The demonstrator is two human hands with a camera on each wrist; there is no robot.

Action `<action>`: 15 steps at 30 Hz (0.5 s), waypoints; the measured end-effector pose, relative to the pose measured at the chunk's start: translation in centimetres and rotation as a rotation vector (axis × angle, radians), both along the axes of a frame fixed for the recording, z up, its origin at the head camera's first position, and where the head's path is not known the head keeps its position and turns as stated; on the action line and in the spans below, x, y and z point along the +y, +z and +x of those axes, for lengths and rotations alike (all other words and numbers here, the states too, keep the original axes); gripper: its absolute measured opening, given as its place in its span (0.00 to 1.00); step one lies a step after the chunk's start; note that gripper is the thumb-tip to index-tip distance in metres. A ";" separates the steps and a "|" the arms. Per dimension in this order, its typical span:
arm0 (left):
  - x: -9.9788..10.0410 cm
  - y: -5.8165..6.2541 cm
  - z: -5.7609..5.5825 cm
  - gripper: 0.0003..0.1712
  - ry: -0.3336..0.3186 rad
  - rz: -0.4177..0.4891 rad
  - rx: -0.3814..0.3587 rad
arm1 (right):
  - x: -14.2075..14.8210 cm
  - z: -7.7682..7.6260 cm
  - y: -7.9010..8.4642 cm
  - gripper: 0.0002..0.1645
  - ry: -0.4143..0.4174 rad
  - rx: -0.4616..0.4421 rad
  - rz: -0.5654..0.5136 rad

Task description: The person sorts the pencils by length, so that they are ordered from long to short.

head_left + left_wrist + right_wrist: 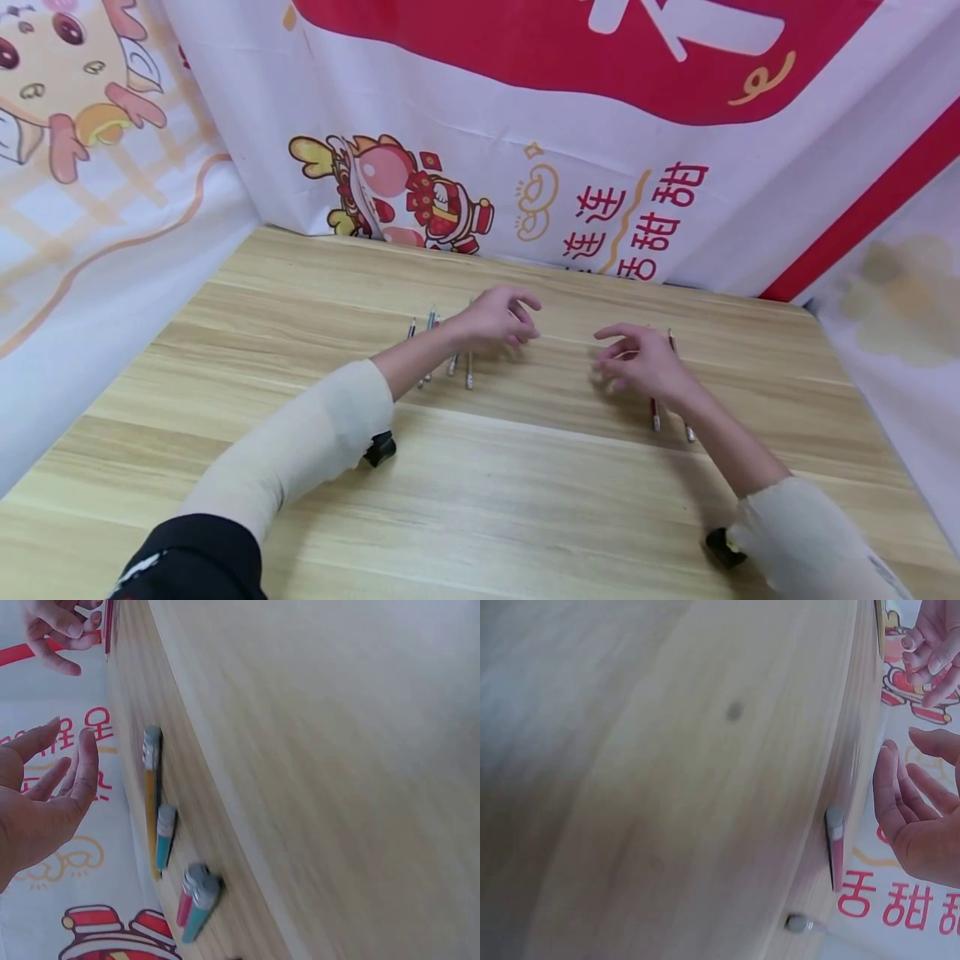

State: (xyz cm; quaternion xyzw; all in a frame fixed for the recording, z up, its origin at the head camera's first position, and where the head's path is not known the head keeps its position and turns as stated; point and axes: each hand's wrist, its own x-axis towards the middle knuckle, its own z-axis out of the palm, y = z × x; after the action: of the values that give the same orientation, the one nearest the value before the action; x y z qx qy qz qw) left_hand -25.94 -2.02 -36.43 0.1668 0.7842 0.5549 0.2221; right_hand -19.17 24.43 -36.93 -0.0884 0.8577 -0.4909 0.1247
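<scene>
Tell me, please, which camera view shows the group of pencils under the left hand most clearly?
The left wrist view: the pencils lie close up, their capped ends distinct. The head view shows them small and partly hidden by the left hand. The right wrist view shows other pencils only.

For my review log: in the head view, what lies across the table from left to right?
Group of pens and pencils → left hand → right hand → two pencils under that hand, all on the wooden table.
</scene>
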 end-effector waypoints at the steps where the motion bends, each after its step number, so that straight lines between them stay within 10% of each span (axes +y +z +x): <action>1: -0.3 0.0 0.0 0.30 0.008 0.002 -0.005 | -0.3 -0.1 0.0 0.28 -0.002 -0.003 -0.004; 15: -3.4 0.2 0.2 0.28 0.044 -0.039 0.033 | -4.0 -1.4 -0.2 0.27 0.042 -0.006 0.006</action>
State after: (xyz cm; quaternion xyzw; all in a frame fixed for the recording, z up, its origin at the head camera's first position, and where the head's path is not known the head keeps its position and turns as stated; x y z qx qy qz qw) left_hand -25.78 -5.45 -36.23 0.1544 0.8019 0.5413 0.2001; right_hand -20.53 20.40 -37.14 -0.1045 0.8567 -0.4860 0.1376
